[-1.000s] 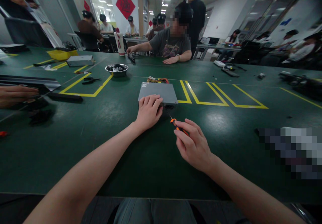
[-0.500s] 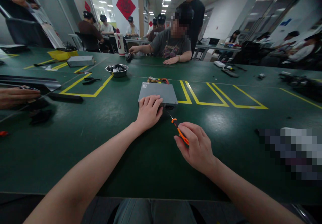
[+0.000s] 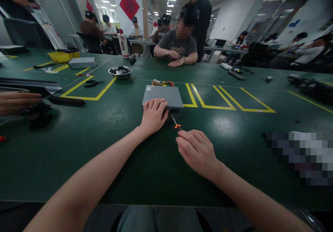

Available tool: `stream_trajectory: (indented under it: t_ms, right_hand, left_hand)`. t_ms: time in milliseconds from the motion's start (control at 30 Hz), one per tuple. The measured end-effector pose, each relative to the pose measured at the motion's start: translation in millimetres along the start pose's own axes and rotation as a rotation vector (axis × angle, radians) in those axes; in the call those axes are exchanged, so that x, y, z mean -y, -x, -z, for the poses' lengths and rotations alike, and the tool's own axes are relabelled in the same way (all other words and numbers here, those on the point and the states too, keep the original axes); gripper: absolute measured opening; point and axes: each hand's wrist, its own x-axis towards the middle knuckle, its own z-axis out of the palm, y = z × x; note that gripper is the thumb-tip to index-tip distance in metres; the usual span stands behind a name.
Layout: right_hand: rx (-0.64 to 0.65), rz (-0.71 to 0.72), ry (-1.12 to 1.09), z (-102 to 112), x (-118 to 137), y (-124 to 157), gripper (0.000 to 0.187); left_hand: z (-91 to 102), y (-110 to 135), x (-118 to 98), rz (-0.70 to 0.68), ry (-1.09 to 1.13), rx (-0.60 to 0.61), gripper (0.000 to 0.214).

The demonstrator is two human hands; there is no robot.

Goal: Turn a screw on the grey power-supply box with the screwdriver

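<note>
A grey computer power supply (image 3: pixel 170 94) lies on the green table in front of me, its coloured wires at the far side and its socket face towards me. My left hand (image 3: pixel 154 114) grips its near edge, fingers over the top and thumb at the front face. In my right hand (image 3: pixel 196 150) is a screwdriver (image 3: pixel 177 126) with an orange and black handle, the fingers wrapped round it. Its thin shaft points up and left at the socket face, just below the socket. I cannot tell whether the tip touches.
Beyond the power supply stands a metal bowl (image 3: pixel 120 73) of dark parts. A grey box (image 3: pixel 82 63) and a yellow tray (image 3: pixel 63 56) are farther left. Another person's hand (image 3: pixel 19 101) works at the left edge. Across the table sits a person (image 3: pixel 177 44); a pixelated item (image 3: pixel 301 155) lies right.
My right hand has closed further over the screwdriver's handle and shifted slightly left. My left hand stays on the power supply. The person opposite has drawn an arm back from the dark object.
</note>
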Motion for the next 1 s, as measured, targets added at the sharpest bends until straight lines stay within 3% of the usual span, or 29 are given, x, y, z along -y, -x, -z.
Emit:
stream_trajectory:
  t_ms: [133, 400, 1000]
  right_hand:
    - [0.018, 0.020, 0.018, 2, -2, 1, 0.018]
    - [-0.105, -0.033, -0.047, 15, -18, 13, 0.021]
    - [-0.117, -0.081, 0.056, 15, -19, 13, 0.020]
  left_hand:
    - [0.0, 0, 0, 0.005, 0.005, -0.012, 0.023]
    - [0.7, 0, 1, 0.010, -0.003, 0.002, 0.023]
    - [1.2, 0, 1, 0.004, 0.005, 0.003, 0.023]
